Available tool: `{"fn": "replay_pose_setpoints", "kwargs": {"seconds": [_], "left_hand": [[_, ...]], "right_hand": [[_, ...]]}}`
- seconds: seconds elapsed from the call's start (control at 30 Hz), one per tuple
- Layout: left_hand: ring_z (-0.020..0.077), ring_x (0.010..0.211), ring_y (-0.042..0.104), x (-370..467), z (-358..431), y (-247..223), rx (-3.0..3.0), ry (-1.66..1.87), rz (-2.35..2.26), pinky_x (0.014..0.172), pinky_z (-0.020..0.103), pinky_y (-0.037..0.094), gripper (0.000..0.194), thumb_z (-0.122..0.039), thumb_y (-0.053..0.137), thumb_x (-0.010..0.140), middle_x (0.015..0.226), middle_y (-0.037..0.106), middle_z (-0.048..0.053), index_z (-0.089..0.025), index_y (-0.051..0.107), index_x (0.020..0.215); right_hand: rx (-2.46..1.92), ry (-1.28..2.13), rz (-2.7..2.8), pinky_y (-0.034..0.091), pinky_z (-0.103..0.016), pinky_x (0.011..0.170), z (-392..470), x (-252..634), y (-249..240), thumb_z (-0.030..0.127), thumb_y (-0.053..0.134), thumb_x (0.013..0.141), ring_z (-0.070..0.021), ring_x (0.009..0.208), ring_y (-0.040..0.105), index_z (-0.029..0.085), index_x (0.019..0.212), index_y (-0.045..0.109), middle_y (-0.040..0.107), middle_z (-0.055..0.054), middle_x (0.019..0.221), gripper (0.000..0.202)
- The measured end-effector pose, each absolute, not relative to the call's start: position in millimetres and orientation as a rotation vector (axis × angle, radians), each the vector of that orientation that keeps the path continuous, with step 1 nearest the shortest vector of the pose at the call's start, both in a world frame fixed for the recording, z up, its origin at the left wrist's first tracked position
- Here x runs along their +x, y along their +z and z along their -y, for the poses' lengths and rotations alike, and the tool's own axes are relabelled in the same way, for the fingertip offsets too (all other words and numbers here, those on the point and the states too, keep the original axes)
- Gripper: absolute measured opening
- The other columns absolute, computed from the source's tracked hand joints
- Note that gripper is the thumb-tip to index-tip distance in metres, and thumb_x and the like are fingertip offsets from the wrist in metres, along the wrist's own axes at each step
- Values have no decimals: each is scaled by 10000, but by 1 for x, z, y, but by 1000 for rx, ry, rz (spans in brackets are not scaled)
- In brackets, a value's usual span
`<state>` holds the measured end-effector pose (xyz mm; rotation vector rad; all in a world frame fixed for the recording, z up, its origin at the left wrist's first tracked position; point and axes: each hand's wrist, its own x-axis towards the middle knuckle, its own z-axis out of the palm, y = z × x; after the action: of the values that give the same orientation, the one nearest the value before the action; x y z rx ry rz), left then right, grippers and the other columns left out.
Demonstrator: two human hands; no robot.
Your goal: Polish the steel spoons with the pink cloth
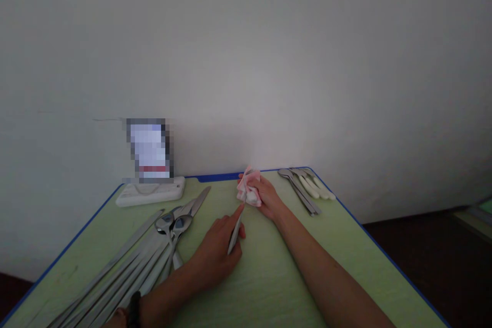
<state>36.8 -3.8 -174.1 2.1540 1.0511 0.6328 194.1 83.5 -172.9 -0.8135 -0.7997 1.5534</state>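
My left hand (221,246) is closed around the handle of a piece of metal cutlery (234,237), which points away from me. The far end of that piece goes into a pink and white cloth (249,193), so I cannot tell its kind. My right hand (269,197) is closed on the cloth, folding it around the metal just beyond my left fingertips. To the left of my left hand lies a pile of metal cutlery, with a spoon (182,224), another spoon (164,222) and a knife (202,201) showing on it.
The light green table (269,271) has a blue edge and stands against a grey wall. A blurred phone (149,151) leans upright behind a white device (151,192) at the back left. At the back right lie metal spoons (298,189) and several pieces with cream handles (309,187).
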Motion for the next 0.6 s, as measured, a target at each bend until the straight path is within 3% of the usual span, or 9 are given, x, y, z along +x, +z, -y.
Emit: {"fn": "replay_pose_setpoints", "kwargs": {"seconds": [0.23, 0.6], "left_hand": [[177, 830, 481, 37, 4, -174, 2162, 647, -1035, 837, 347, 374, 728, -51, 418, 691, 916, 571, 38, -150, 224, 1386], [176, 815, 476, 38, 4, -172, 2155, 619, -1078, 826, 346, 375, 673, -56, 420, 689, 900, 574, 35, -144, 288, 1343]], "right_hand": [[-770, 1563, 813, 494, -231, 581, -84, 193, -175, 204, 687, 668, -122, 644, 606, 144, 805, 646, 689, -40, 765, 156], [-793, 1569, 811, 489, -233, 569, -85, 193, -175, 206, 664, 689, -124, 636, 605, 145, 821, 648, 684, -36, 739, 147]]}}
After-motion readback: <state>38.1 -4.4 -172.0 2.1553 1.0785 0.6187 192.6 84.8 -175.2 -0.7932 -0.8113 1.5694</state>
